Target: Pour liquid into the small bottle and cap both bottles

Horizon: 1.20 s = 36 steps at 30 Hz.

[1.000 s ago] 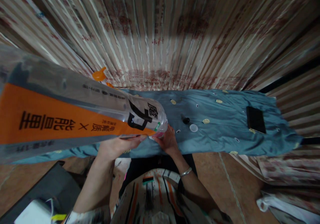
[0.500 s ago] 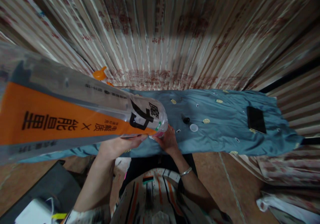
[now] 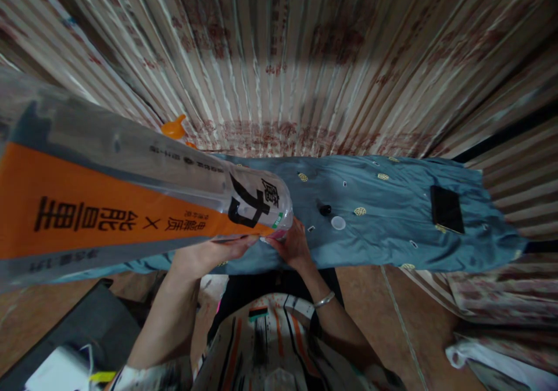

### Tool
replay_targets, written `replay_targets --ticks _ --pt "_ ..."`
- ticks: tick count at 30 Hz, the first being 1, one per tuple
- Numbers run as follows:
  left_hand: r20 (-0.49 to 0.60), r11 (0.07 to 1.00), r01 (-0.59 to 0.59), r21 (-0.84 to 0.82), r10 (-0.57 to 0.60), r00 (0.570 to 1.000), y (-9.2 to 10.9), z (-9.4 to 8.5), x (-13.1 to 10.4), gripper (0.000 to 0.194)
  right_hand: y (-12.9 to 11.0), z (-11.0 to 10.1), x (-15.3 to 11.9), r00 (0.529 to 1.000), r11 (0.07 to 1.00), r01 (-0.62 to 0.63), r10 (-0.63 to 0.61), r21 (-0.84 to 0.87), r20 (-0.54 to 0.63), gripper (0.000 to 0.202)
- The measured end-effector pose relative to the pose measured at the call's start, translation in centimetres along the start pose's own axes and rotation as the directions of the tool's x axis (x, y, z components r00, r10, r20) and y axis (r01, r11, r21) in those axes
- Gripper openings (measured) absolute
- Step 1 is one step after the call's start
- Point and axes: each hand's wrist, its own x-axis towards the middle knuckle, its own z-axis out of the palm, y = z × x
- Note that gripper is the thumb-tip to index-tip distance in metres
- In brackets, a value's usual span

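A large clear plastic drink bottle (image 3: pixel 204 187) with an orange label and black lettering slants across the left half of the view, very close to the camera. Its rounded far end lies over the cloth, while the near end runs out at the left edge. Beneath the bottle, my left hand (image 3: pixel 218 254) supports it with fingers partly hidden behind it. My right hand (image 3: pixel 293 246), a silver bangle on its wrist, is closed around the far end, where a bit of pink shows. Right of the hands lie a small black cap-like piece (image 3: pixel 325 210) and a round whitish disc (image 3: pixel 338 223).
A blue-green patterned cloth (image 3: pixel 383 240) covers the long table. A black flat device (image 3: pixel 447 209) lies on its right part. An orange spout-like object (image 3: pixel 174 128) shows behind the bottle. Curtains (image 3: pixel 279 60) hang behind; a white box (image 3: pixel 58 370) sits at lower left.
The bottle has shifted very slightly, its label turned a little. Both hands keep their hold, and the things on the cloth stay where they were.
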Motion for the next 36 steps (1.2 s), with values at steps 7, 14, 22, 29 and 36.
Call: replay_targets --ticks 7,14,22,29,36 --pt "0.196 0.96 -0.106 0.258 0.055 0.979 1.2 0.0 0.4 0.031 0.1 0.1 -0.1 1.0 1.0 -0.01 0.01 -0.013 0.021 0.074" --pt "0.117 0.979 -0.075 0.188 0.054 0.992 0.3 -0.2 0.3 0.033 0.0 0.2 -0.1 1.0 1.0 -0.012 0.012 -0.006 0.009 0.073" --pt "0.064 0.987 0.071 -0.141 -0.063 0.996 0.8 1.4 0.0 0.024 -0.3 -0.3 0.2 0.999 1.0 -0.022 0.022 0.013 0.03 0.071" --pt "-0.104 0.863 0.06 -0.502 -0.129 0.986 1.9 3.4 -0.8 0.03 -1.0 -1.1 0.4 0.999 0.999 -0.016 0.015 0.04 0.034 0.067" --pt "-0.117 0.64 0.092 -0.763 -0.276 0.954 3.3 3.2 -1.8 0.043 -0.9 -1.0 0.2 0.999 0.999 -0.033 0.033 0.02 0.017 0.065"
